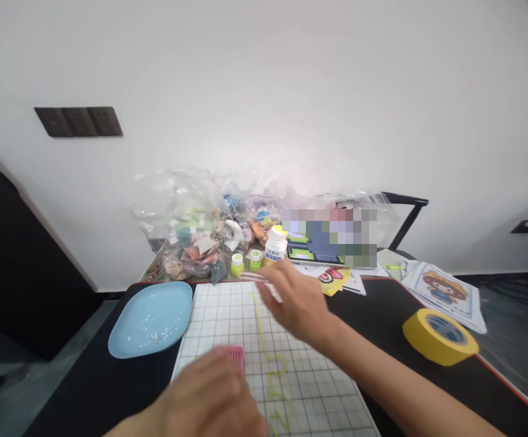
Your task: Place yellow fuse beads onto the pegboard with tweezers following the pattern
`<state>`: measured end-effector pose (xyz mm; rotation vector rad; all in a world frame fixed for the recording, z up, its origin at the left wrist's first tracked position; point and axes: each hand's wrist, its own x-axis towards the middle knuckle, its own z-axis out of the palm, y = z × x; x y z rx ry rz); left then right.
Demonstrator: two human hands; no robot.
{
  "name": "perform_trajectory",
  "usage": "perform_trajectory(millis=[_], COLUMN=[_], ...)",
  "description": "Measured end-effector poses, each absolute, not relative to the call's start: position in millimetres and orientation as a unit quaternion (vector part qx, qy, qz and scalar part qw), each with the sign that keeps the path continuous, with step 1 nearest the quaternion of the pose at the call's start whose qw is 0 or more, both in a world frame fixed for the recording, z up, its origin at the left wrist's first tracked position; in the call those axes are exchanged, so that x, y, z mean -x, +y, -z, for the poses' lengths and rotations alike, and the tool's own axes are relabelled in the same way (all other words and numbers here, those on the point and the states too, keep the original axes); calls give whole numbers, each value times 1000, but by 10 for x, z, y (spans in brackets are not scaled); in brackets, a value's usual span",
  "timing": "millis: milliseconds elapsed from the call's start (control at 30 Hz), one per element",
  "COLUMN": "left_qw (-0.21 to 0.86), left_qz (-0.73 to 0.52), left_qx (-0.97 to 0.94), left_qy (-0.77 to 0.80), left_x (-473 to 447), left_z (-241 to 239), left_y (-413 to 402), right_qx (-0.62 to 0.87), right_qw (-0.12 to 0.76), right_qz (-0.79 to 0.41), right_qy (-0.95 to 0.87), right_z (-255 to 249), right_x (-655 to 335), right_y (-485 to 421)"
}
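Observation:
My right hand (298,297) is raised over the far part of a white gridded board (218,309), its fingers pinching a thin pale pink-and-white tool that looks like tweezers (255,277). At the near edge, my left hand (213,394) is closed and blurred, and its fingers seem to be round a small pink slotted tray (234,355) that they partly hide. A wavy yellow-green line (264,340) runs down the board between the hands. On the left stands a light blue plate (127,303) with many tiny white bits scattered on it.
Behind the board are two small green jars (255,261), a white bottle (276,244), plastic bags of colourful pieces (204,249) and a partly blurred screen (318,243). To the right lie a yellow tape roll (421,337) and picture sheets (446,294) on the black table (382,315).

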<state>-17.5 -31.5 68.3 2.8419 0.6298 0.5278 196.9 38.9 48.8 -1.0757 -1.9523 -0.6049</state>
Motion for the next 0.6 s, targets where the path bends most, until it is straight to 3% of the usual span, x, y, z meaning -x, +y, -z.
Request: perform_trajectory(millis=[67,167,333,600], left_qw=[82,101,117,137], left_qz=[-254,-262,-233,-233], left_qx=[-916,-882,-896,-872], left_qy=[300,378,360,408], left_x=[315,511,585,449], left_z=[-549,-159,359,251], left_y=[-205,-60,69,54], right_qx=[507,641,689,717], right_qw=[387,363,346,313], right_qz=[226,193,175,143], right_qy=[-736,-648,-612,-606], right_z=[-254,39,207,222], right_x=[-2352,-2799,-3129,-3045], right_y=[462,587,794,980])
